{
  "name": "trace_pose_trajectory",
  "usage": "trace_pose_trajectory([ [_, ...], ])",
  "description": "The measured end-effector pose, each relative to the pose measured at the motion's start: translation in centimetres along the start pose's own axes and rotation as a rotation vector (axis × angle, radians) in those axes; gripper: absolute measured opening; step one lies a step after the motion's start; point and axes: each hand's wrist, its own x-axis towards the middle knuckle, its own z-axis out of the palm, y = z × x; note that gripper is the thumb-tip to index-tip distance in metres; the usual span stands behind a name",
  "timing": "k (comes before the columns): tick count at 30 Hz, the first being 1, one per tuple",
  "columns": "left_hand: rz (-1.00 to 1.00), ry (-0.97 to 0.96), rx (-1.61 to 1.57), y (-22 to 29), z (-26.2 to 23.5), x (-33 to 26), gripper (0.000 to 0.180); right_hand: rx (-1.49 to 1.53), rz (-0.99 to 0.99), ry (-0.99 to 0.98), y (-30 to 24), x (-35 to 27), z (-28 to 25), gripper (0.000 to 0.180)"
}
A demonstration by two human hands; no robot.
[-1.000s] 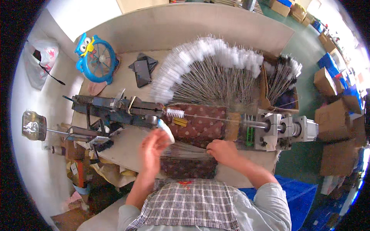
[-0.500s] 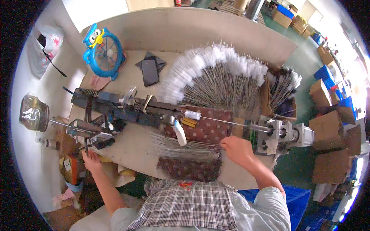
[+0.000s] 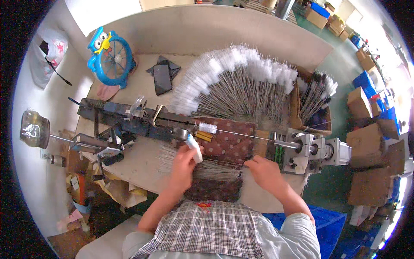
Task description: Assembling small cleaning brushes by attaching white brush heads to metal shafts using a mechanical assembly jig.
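My left hand (image 3: pixel 183 166), slightly blurred, is at the white handle (image 3: pixel 195 151) of the black machine's lever, its fingers closed around it. My right hand (image 3: pixel 262 169) pinches the right end of a thin wire at a bundle of loose metal wires (image 3: pixel 215 169) lying on brown dotted cloth (image 3: pixel 233 149). Above the bundle, a white-bristled brush (image 3: pixel 208 127) sits on a wire stretched between the black machine bed (image 3: pixel 146 125) and a metal spindle (image 3: pixel 288 146) at right. Small yellow pieces (image 3: pixel 204 136) lie just below the brush.
Finished-looking white brushes (image 3: pixel 235 62) with wire stems fan across the table's back. A cardboard box (image 3: pixel 304 121) of dark brushes stands at right. A phone (image 3: pixel 162 80) and a blue cartoon-bird fan (image 3: pixel 110 60) are at back left. A crank (image 3: pixel 99 175) hangs at left.
My left hand has left the crank at the far left and moved right to the white handle. My right hand stays at the wires' right end. The view has shifted slightly.
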Motion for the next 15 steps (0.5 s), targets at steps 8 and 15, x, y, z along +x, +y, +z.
trace_pose_trajectory([
  [8, -0.712, -0.260, -1.500, 13.1, -2.6, 2.7, 0.042, 0.062, 0.020, 0.017, -0.2, 0.4, 1.3, 0.030],
  [15, -0.571, -0.311, -0.828, 10.1, -3.6, -2.2, 0.038, -0.167, 0.155, 0.256, -1.0, -1.8, -6.8, 0.011],
])
